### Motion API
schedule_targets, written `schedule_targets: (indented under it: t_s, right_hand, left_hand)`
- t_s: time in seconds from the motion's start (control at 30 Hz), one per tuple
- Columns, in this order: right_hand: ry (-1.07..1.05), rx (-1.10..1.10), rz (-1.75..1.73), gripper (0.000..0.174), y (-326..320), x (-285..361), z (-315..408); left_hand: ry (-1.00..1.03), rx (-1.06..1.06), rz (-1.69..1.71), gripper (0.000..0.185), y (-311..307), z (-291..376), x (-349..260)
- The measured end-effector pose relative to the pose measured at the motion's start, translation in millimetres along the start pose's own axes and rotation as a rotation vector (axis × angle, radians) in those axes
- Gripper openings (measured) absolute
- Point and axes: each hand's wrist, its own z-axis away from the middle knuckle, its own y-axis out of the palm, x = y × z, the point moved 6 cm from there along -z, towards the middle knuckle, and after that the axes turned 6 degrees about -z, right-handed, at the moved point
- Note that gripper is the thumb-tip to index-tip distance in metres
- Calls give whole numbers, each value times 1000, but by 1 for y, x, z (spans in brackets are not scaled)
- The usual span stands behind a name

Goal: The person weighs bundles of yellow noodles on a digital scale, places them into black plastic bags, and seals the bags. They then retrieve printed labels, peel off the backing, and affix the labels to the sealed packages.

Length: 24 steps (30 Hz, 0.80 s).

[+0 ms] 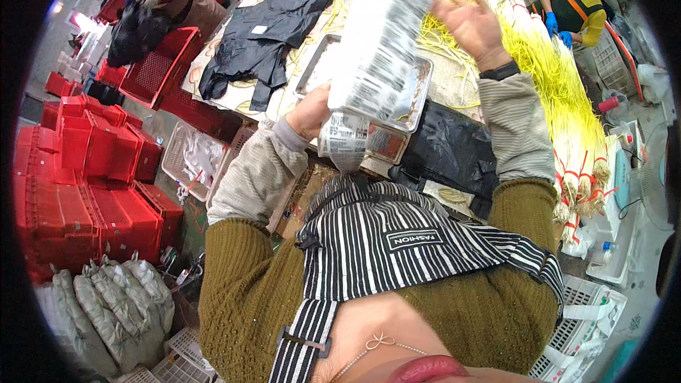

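My left hand (311, 111) grips the edge of a long strip of white printed labels (367, 48), which rises over the table and is blurred at its upper end. Below that hand, the strip's lower part (343, 135) curls down toward my apron. Beside the strip's upper right edge, my right hand (468, 26) is raised with its fingers apart and blurred; no held thing shows in it. Partly hidden behind the labels is a metal weighing pan (420, 101), its scale body (385, 144) in front. Yellow chives (537, 58) lie heaped right of my right hand.
Black plastic bags (276, 21) lie at the table's left, others (447, 143) near my right forearm. Red crates (101, 154) are stacked at left, beside a white basket (186, 159). One person (159, 0) handles a black bag; another (572, 2) wears blue gloves. A fan (657, 175) stands right.
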Motion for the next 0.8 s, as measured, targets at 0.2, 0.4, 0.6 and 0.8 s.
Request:
schedule_targets:
  t_s: [0.2, 0.4, 0.6, 0.8]
  right_hand:
    - [389, 4, 522, 88, 0, -134, 44]
    - [21, 175, 1206, 54, 27, -157, 46]
    - [-97, -327, 315, 23, -52, -86, -3]
    - [-239, -489, 200, 27, -97, -34, -2]
  left_hand:
    - [-178, -323, 375, 34, -13, 5, 34]
    - [-238, -234, 52, 37, -5, 21, 51]
    - [-280, -52, 19, 45, -6, 61, 72]
    - [-371, -83, -222, 30, -44, 133, 71]
